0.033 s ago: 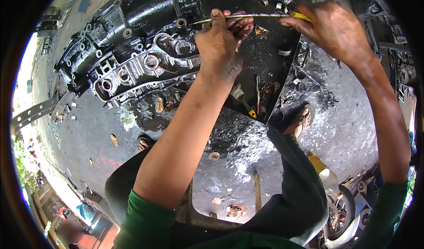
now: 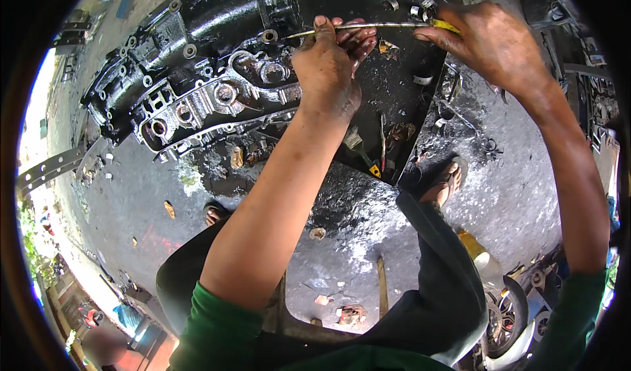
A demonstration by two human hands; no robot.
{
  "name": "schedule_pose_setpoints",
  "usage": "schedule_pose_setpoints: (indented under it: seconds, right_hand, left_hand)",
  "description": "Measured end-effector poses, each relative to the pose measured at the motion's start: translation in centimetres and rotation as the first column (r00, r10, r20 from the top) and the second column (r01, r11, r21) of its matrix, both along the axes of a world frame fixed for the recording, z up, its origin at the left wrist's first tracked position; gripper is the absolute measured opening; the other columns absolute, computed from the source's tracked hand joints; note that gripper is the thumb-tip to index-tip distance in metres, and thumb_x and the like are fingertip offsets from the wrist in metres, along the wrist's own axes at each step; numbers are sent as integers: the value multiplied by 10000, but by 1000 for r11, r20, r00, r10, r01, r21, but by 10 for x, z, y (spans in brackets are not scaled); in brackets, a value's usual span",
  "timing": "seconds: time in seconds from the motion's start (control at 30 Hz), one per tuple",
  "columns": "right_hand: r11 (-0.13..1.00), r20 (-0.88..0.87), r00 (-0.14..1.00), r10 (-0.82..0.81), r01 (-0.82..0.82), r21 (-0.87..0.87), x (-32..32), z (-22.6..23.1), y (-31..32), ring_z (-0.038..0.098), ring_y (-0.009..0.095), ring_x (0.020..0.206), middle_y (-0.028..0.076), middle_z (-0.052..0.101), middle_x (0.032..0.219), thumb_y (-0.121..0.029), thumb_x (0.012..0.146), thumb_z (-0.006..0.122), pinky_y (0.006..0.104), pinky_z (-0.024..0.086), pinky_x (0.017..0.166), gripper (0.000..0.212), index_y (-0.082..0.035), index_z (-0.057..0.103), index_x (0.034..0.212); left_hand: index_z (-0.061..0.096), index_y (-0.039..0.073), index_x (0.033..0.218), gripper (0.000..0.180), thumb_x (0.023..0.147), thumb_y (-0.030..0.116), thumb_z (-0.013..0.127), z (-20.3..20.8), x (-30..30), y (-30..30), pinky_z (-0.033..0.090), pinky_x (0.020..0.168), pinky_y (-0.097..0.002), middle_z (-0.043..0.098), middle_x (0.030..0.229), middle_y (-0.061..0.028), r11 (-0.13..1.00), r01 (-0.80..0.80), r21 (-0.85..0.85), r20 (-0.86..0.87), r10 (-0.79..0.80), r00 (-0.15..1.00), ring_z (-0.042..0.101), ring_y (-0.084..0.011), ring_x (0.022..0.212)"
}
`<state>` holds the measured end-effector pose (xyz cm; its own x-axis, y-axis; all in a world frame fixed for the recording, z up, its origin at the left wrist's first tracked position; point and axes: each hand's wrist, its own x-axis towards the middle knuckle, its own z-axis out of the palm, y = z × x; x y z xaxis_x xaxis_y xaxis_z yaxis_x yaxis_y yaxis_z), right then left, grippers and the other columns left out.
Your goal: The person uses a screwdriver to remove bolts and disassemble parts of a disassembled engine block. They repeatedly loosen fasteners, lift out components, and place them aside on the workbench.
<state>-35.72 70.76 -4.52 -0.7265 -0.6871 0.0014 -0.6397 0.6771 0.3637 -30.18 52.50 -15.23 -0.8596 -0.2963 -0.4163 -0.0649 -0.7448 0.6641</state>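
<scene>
A long thin metal rod with a yellow handle (image 2: 447,25) stretches between my two hands. My right hand (image 2: 496,45) is closed round the handle, its thumb along the lower side. The rod's thinner end is pinched between thumb and fingers of my left hand (image 2: 328,58), and its tip pokes out on the left. Just beyond that tip lies a dark, oily engine casting (image 2: 227,91) with round holes and bolt bosses. Part of the casting is hidden behind my left hand and forearm.
A paintbrush (image 2: 355,142) and a thin red-and-black tool (image 2: 384,144) lie on the dark sheet (image 2: 404,95) below the hands. Curved metal shells (image 2: 390,3) sit near the right hand. A metal bar (image 2: 52,167) juts in at left. Part of a motorcycle (image 2: 503,318) shows lower right.
My right hand and the rod's handle have shifted very slightly. My left hand keeps its pinch in nearly the same place.
</scene>
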Motion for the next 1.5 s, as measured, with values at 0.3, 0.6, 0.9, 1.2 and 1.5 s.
schedule_pose_setpoints:
  seconds: [0.3,0.6,0.9,1.2,1.5]
  right_hand:
    - [998,60,996,-68,69,-10,6,-20,-23,698,326,750,157,680,767,-556,949,478,430,576,673,504,-103,696,984]
    - [942,320,886,-335,309,130,39,11,-58,702,302,914,167,710,929,-466,969,498,418,572,809,460,-73,738,948]
    - [837,524,778,-346,508,-201,119,2,-87,688,315,774,147,680,777,-219,953,472,412,553,734,255,-70,645,836]
    - [464,867,485,-118,799,-383,201,54,-62,670,368,976,239,672,1037,-166,931,568,420,508,858,422,-83,526,1343]
    - [590,682,651,-332,708,-388,149,56,-101,653,407,862,267,652,899,-246,923,598,462,522,779,328,-136,642,1229]
  left_hand:
    - [497,22,944,267,1054,239,389,-22,-16,-7,608,794,-406,658,950,-198,997,-19,80,141,7,990,677,-298,833]
    - [515,32,895,268,1057,201,385,-6,-11,-17,597,785,-394,642,935,-168,996,-14,91,182,-3,983,661,-277,876]
    - [565,12,957,219,1032,189,462,-10,15,-57,604,694,-377,648,852,-131,896,184,405,121,-251,960,671,-252,746]
    - [540,32,1235,355,987,285,572,78,110,-58,561,743,-344,653,974,-89,823,558,104,124,-567,814,664,-187,877]
    - [587,16,1159,214,994,149,554,51,71,-53,545,714,-296,651,946,-71,876,393,279,24,-416,909,646,-165,833]
